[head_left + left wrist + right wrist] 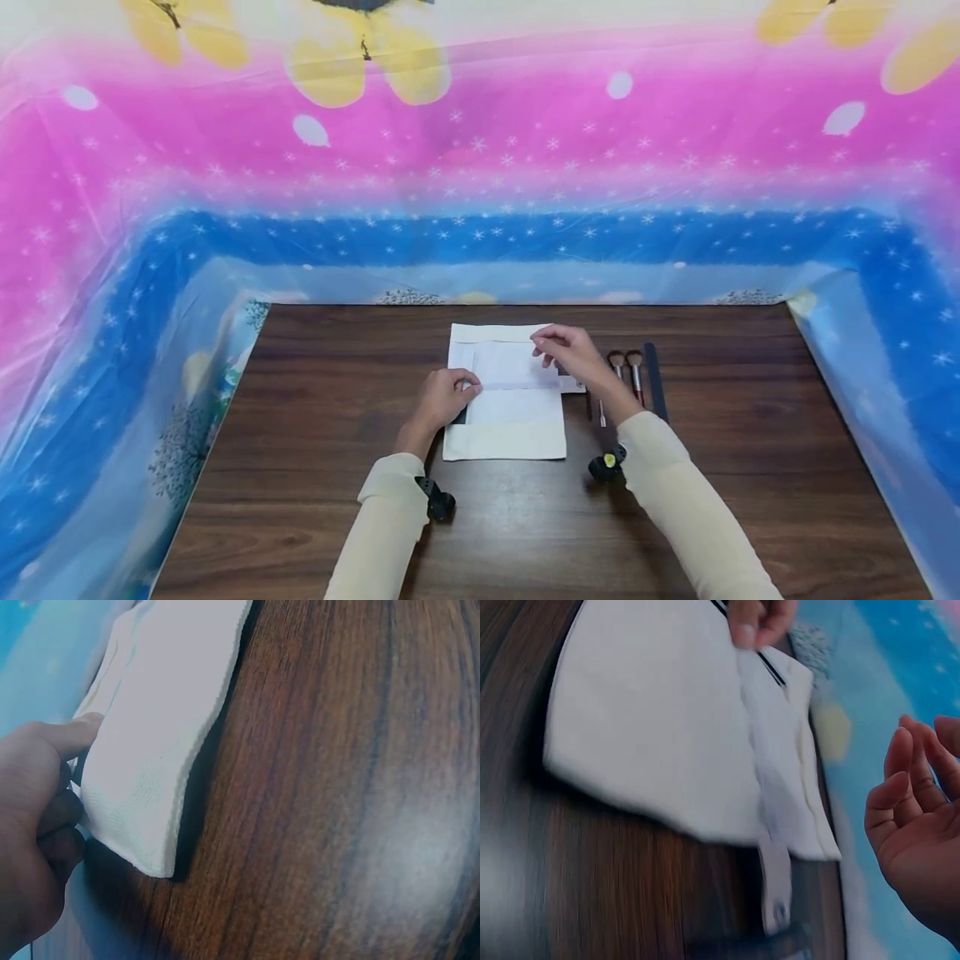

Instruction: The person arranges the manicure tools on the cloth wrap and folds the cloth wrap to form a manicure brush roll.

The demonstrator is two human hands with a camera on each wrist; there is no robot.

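Note:
A white fabric case (pixel 517 408) lies unfolded on the table, with folded bands along its far and near edges. My left hand (pixel 442 396) pinches its left side. In the left wrist view the thumb of the left hand (pixel 37 802) lies on top of the white fabric (pixel 161 735), the other fingers curled at its edge. My right hand (pixel 566 350) hovers over the far right part of the case; the right wrist view shows its fingers (pixel 891 793) loosely bent, holding nothing. A strap with a snap button (pixel 776 892) sticks out from the case's right side.
Right of the case lie two makeup brushes (pixel 636 375), a black nail file (pixel 656 379) and a small silver-tipped tool (pixel 602 414). A patterned cloth (pixel 480 237) walls off the back and sides of the brown wooden table (pixel 330 375).

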